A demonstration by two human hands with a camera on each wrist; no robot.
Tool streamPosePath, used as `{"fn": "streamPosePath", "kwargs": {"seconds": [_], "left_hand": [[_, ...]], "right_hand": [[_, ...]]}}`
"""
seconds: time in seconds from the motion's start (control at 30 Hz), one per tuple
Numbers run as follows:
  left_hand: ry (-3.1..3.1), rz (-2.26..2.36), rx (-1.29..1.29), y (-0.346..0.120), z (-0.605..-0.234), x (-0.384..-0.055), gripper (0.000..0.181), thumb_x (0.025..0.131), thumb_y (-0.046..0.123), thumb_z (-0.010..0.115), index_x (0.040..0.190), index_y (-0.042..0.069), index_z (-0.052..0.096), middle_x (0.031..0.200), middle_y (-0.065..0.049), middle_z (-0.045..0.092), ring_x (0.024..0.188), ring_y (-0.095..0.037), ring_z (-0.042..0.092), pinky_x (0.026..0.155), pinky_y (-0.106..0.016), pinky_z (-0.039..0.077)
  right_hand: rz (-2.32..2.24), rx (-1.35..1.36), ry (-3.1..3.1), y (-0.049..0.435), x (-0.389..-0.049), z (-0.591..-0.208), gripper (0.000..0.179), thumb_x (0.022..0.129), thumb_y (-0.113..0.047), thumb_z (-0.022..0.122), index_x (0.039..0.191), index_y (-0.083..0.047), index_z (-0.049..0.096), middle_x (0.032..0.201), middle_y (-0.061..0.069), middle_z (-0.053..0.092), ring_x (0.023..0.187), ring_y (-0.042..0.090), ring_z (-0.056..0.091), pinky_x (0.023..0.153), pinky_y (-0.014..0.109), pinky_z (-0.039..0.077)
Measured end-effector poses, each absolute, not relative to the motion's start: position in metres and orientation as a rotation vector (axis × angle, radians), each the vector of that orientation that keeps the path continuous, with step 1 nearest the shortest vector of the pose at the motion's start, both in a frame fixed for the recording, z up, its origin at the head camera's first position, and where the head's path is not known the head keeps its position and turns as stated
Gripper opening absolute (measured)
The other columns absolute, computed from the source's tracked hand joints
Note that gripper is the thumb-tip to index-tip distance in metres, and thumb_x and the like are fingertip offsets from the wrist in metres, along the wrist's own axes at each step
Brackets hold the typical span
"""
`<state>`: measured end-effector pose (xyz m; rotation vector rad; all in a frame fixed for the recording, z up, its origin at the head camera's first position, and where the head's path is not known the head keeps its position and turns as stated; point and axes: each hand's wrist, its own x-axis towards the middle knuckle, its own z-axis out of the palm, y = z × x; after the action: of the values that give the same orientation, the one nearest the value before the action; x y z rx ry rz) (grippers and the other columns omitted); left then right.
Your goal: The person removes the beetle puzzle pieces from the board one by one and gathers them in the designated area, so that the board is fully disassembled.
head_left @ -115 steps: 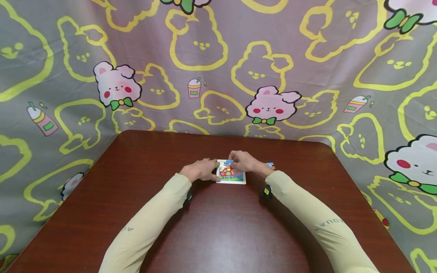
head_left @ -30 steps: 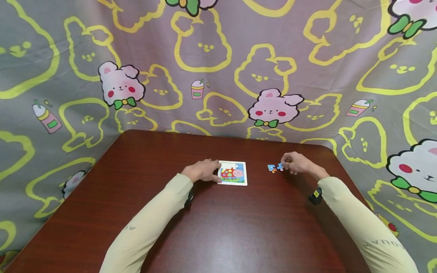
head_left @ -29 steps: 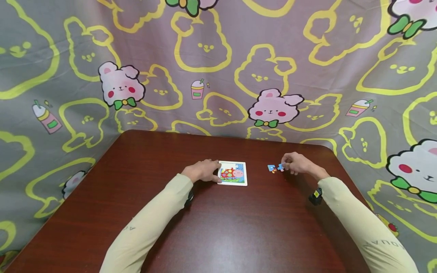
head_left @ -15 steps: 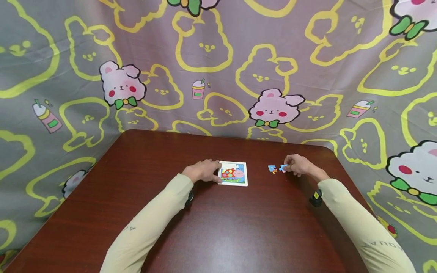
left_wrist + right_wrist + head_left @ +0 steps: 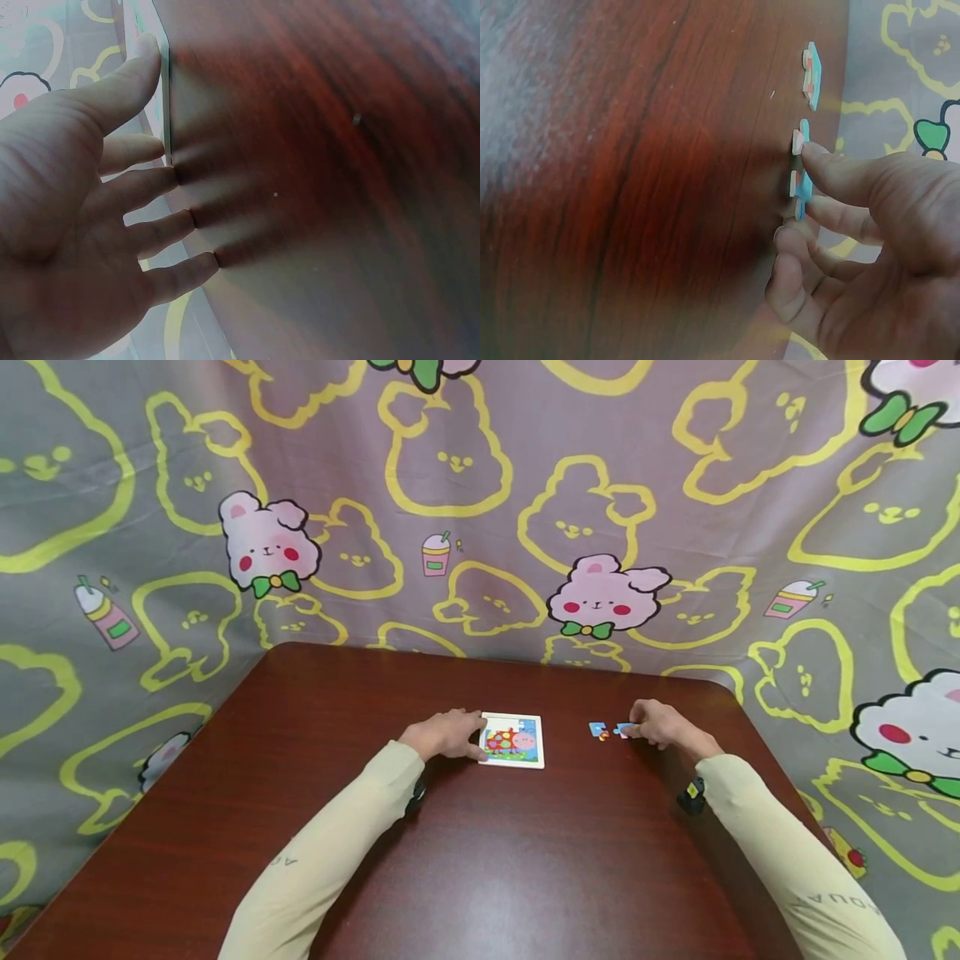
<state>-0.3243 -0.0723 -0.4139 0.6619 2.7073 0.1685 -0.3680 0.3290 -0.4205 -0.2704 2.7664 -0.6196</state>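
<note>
A white-framed jigsaw board (image 5: 542, 745) with a red, spotted cartoon picture lies on the table; a white gap shows at its upper left. My left hand (image 5: 446, 735) rests at the board's left edge, fingers fairly straight, and in the left wrist view the thumb (image 5: 146, 52) touches the frame. Farther right, my right hand (image 5: 662, 724) pinches a blue puzzle piece (image 5: 622, 729) between thumb and index finger, at the tabletop. A second puzzle piece (image 5: 597, 728) lies just left of it, apart from it, also visible beyond the thumb in the right wrist view.
The dark red-brown wooden table (image 5: 480, 843) spreads around both arms. Its far edge meets a grey curtain (image 5: 480, 535) printed with cartoon rabbits. A small black device (image 5: 692, 795) sits at the right wrist.
My right hand has gone from over the board to the loose pieces on the right. Lately its piece has shifted slightly right, away from the other. The left hand stays at the board.
</note>
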Motion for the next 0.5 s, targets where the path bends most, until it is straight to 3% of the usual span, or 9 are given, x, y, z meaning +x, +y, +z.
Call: {"fn": "streamPosePath", "kwargs": {"seconds": [0.5], "left_hand": [[2.706, 0.175, 0.656, -0.074, -0.415, -0.324, 0.071, 0.092, 0.052, 0.062, 0.151, 0.020, 0.040, 0.162, -0.007, 0.028, 0.150, -0.031, 0.025, 0.118, -0.051, 0.030]], "right_hand": [[-0.625, -0.310, 2.830, 0.318, -0.366, -0.409, 0.030, 0.093, -0.023, 0.067, 0.107, 0.001, 0.055, 0.074, 0.007, 0.056, 0.057, 0.018, 0.053, 0.050, 0.030, 0.048]]}}
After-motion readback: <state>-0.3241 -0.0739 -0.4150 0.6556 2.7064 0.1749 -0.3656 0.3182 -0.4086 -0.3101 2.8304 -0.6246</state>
